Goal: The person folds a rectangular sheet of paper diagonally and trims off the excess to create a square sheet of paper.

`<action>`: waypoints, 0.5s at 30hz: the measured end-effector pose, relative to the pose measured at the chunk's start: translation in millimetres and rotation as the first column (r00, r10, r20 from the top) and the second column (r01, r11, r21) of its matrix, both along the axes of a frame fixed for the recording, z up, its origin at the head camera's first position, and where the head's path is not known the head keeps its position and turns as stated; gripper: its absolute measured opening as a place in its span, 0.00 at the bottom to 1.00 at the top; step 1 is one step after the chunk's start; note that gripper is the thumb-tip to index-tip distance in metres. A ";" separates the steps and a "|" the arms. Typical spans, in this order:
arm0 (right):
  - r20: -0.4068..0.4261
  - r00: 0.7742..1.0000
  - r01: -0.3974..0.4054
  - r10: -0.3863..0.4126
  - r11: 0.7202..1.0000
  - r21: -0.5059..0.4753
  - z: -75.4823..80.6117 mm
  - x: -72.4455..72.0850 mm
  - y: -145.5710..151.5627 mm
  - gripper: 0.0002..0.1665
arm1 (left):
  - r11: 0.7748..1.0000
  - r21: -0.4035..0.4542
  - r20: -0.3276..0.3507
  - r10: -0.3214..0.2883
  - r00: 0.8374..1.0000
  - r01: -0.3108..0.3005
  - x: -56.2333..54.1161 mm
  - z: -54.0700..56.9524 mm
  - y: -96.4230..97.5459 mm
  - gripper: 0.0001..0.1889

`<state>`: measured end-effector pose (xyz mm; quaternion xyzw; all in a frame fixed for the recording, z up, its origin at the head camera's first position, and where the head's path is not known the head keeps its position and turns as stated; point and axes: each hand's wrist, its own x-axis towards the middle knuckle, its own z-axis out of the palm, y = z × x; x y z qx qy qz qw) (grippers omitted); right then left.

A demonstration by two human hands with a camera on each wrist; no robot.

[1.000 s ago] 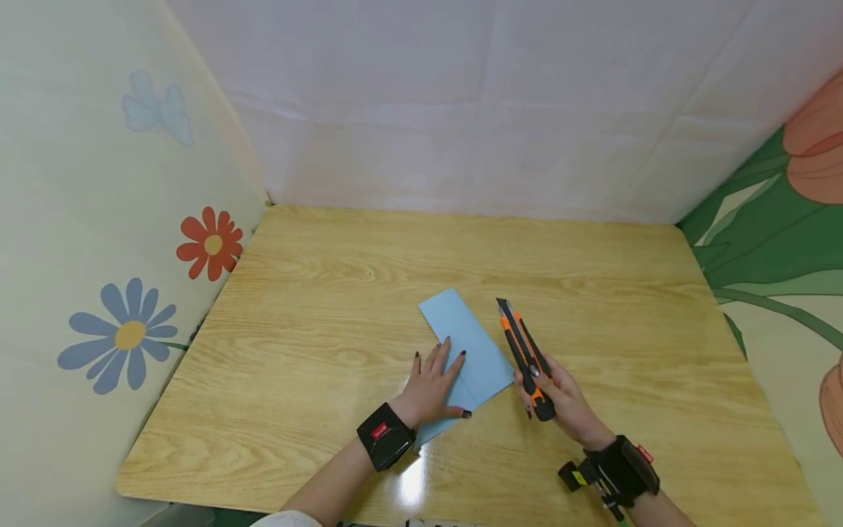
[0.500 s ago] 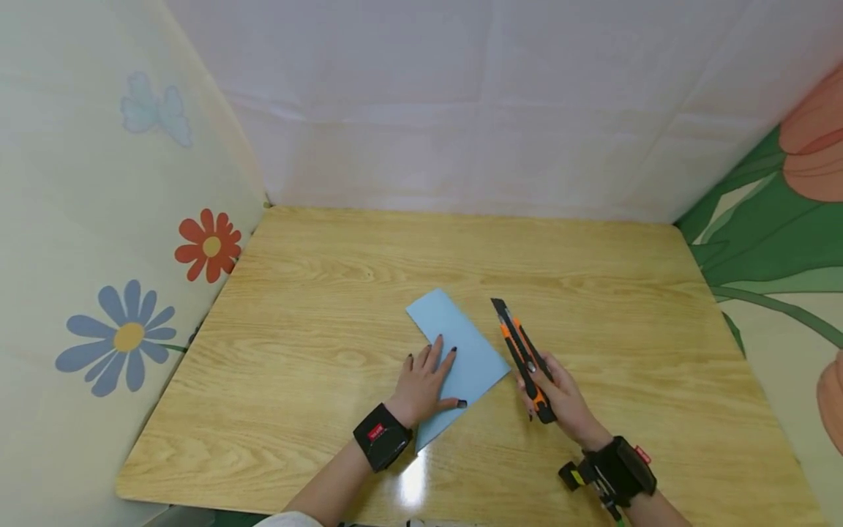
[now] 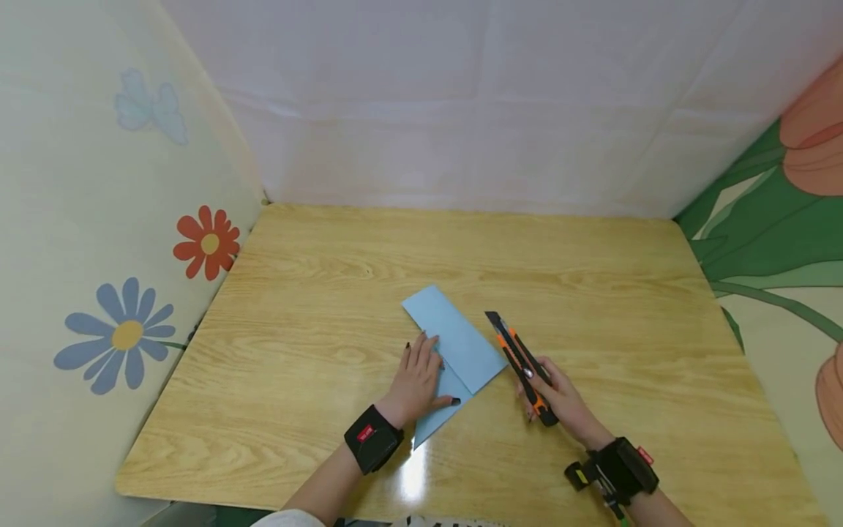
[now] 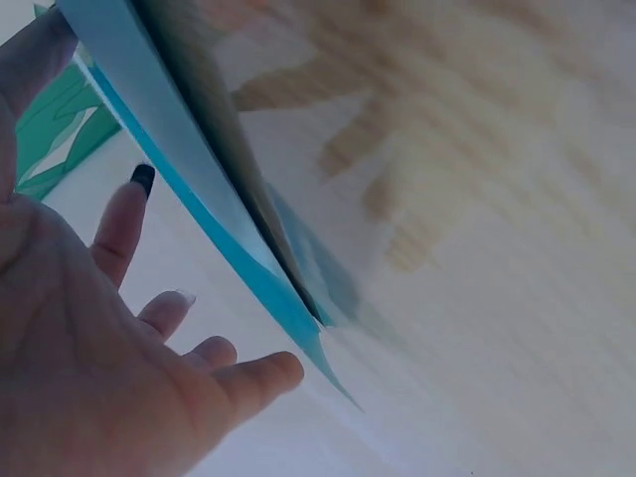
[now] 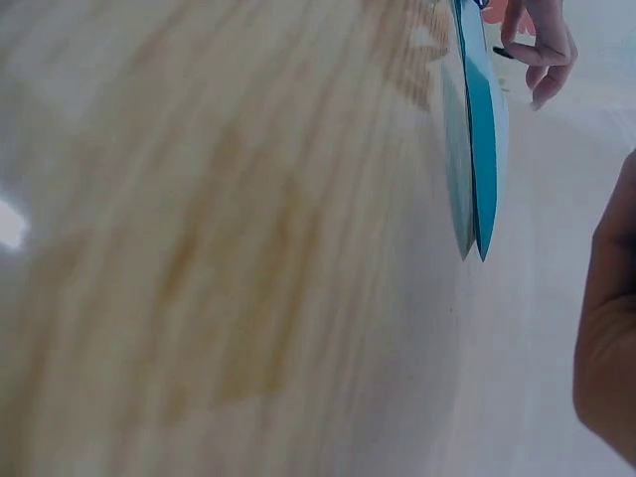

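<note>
A light blue folded sheet of paper (image 3: 457, 340) lies at a slant on the wooden table, one layer lapped over another. My left hand (image 3: 413, 382) lies along its left edge, fingers loosely bent and thumb reaching over the lower part. Seen from the left wrist, the paper (image 4: 214, 214) is nearly edge-on with its layers a little apart, and the palm (image 4: 109, 348) is beside it. To the right, my right hand (image 3: 568, 406) grips a black and orange utility knife (image 3: 525, 369), thumb on the handle. The blade points up and left, near the paper's right corner; the right wrist view leaves the knife out.
The wooden table (image 3: 316, 293) reaches back to a white cloth backdrop (image 3: 461, 110). Flower-printed panels (image 3: 128, 337) stand at the left and right sides. Black straps with cameras (image 3: 622, 472) are worn on the wrists.
The paper has shifted a little to the left with my left hand, whose fingers have drawn back to its left edge. The knife has moved slightly left and down.
</note>
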<state>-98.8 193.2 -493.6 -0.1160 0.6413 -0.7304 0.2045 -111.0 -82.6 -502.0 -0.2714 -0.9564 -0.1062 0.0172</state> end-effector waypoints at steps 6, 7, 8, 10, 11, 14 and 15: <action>-0.060 0.998 -0.019 0.024 0.996 0.090 2.2 2.7 4.9 0.15 | 0.998 0.025 -0.021 -0.058 0.998 0.059 0.5 -0.6 -1.1 0.33; -0.082 0.996 -0.014 0.024 0.992 0.123 2.7 3.5 6.0 0.16 | 0.998 0.025 -0.028 -0.065 0.997 0.066 0.0 -0.8 -0.8 0.35; -0.101 0.995 -0.009 0.025 0.987 0.158 3.2 4.3 7.1 0.17 | 0.997 0.029 -0.033 -0.070 0.997 0.071 -0.8 -0.8 -0.3 0.38; -0.127 0.992 0.001 0.028 0.974 0.226 4.0 5.9 9.3 0.18 | 0.996 0.039 -0.043 -0.082 0.996 0.083 -3.5 -0.3 1.3 0.42; -0.131 0.991 0.002 0.032 0.968 0.252 4.5 6.9 10.2 0.18 | 0.995 0.039 -0.050 -0.088 0.995 0.090 -5.4 0.4 2.2 0.43; -0.130 0.990 -0.015 0.056 0.956 0.294 5.1 9.9 12.5 0.20 | 0.994 0.009 -0.070 -0.104 0.992 0.105 -13.4 3.0 4.8 0.44; -0.133 0.989 -0.023 0.065 0.954 0.300 5.0 10.8 13.0 0.21 | 0.994 -0.012 -0.080 -0.110 0.991 0.110 -16.5 3.4 5.3 0.43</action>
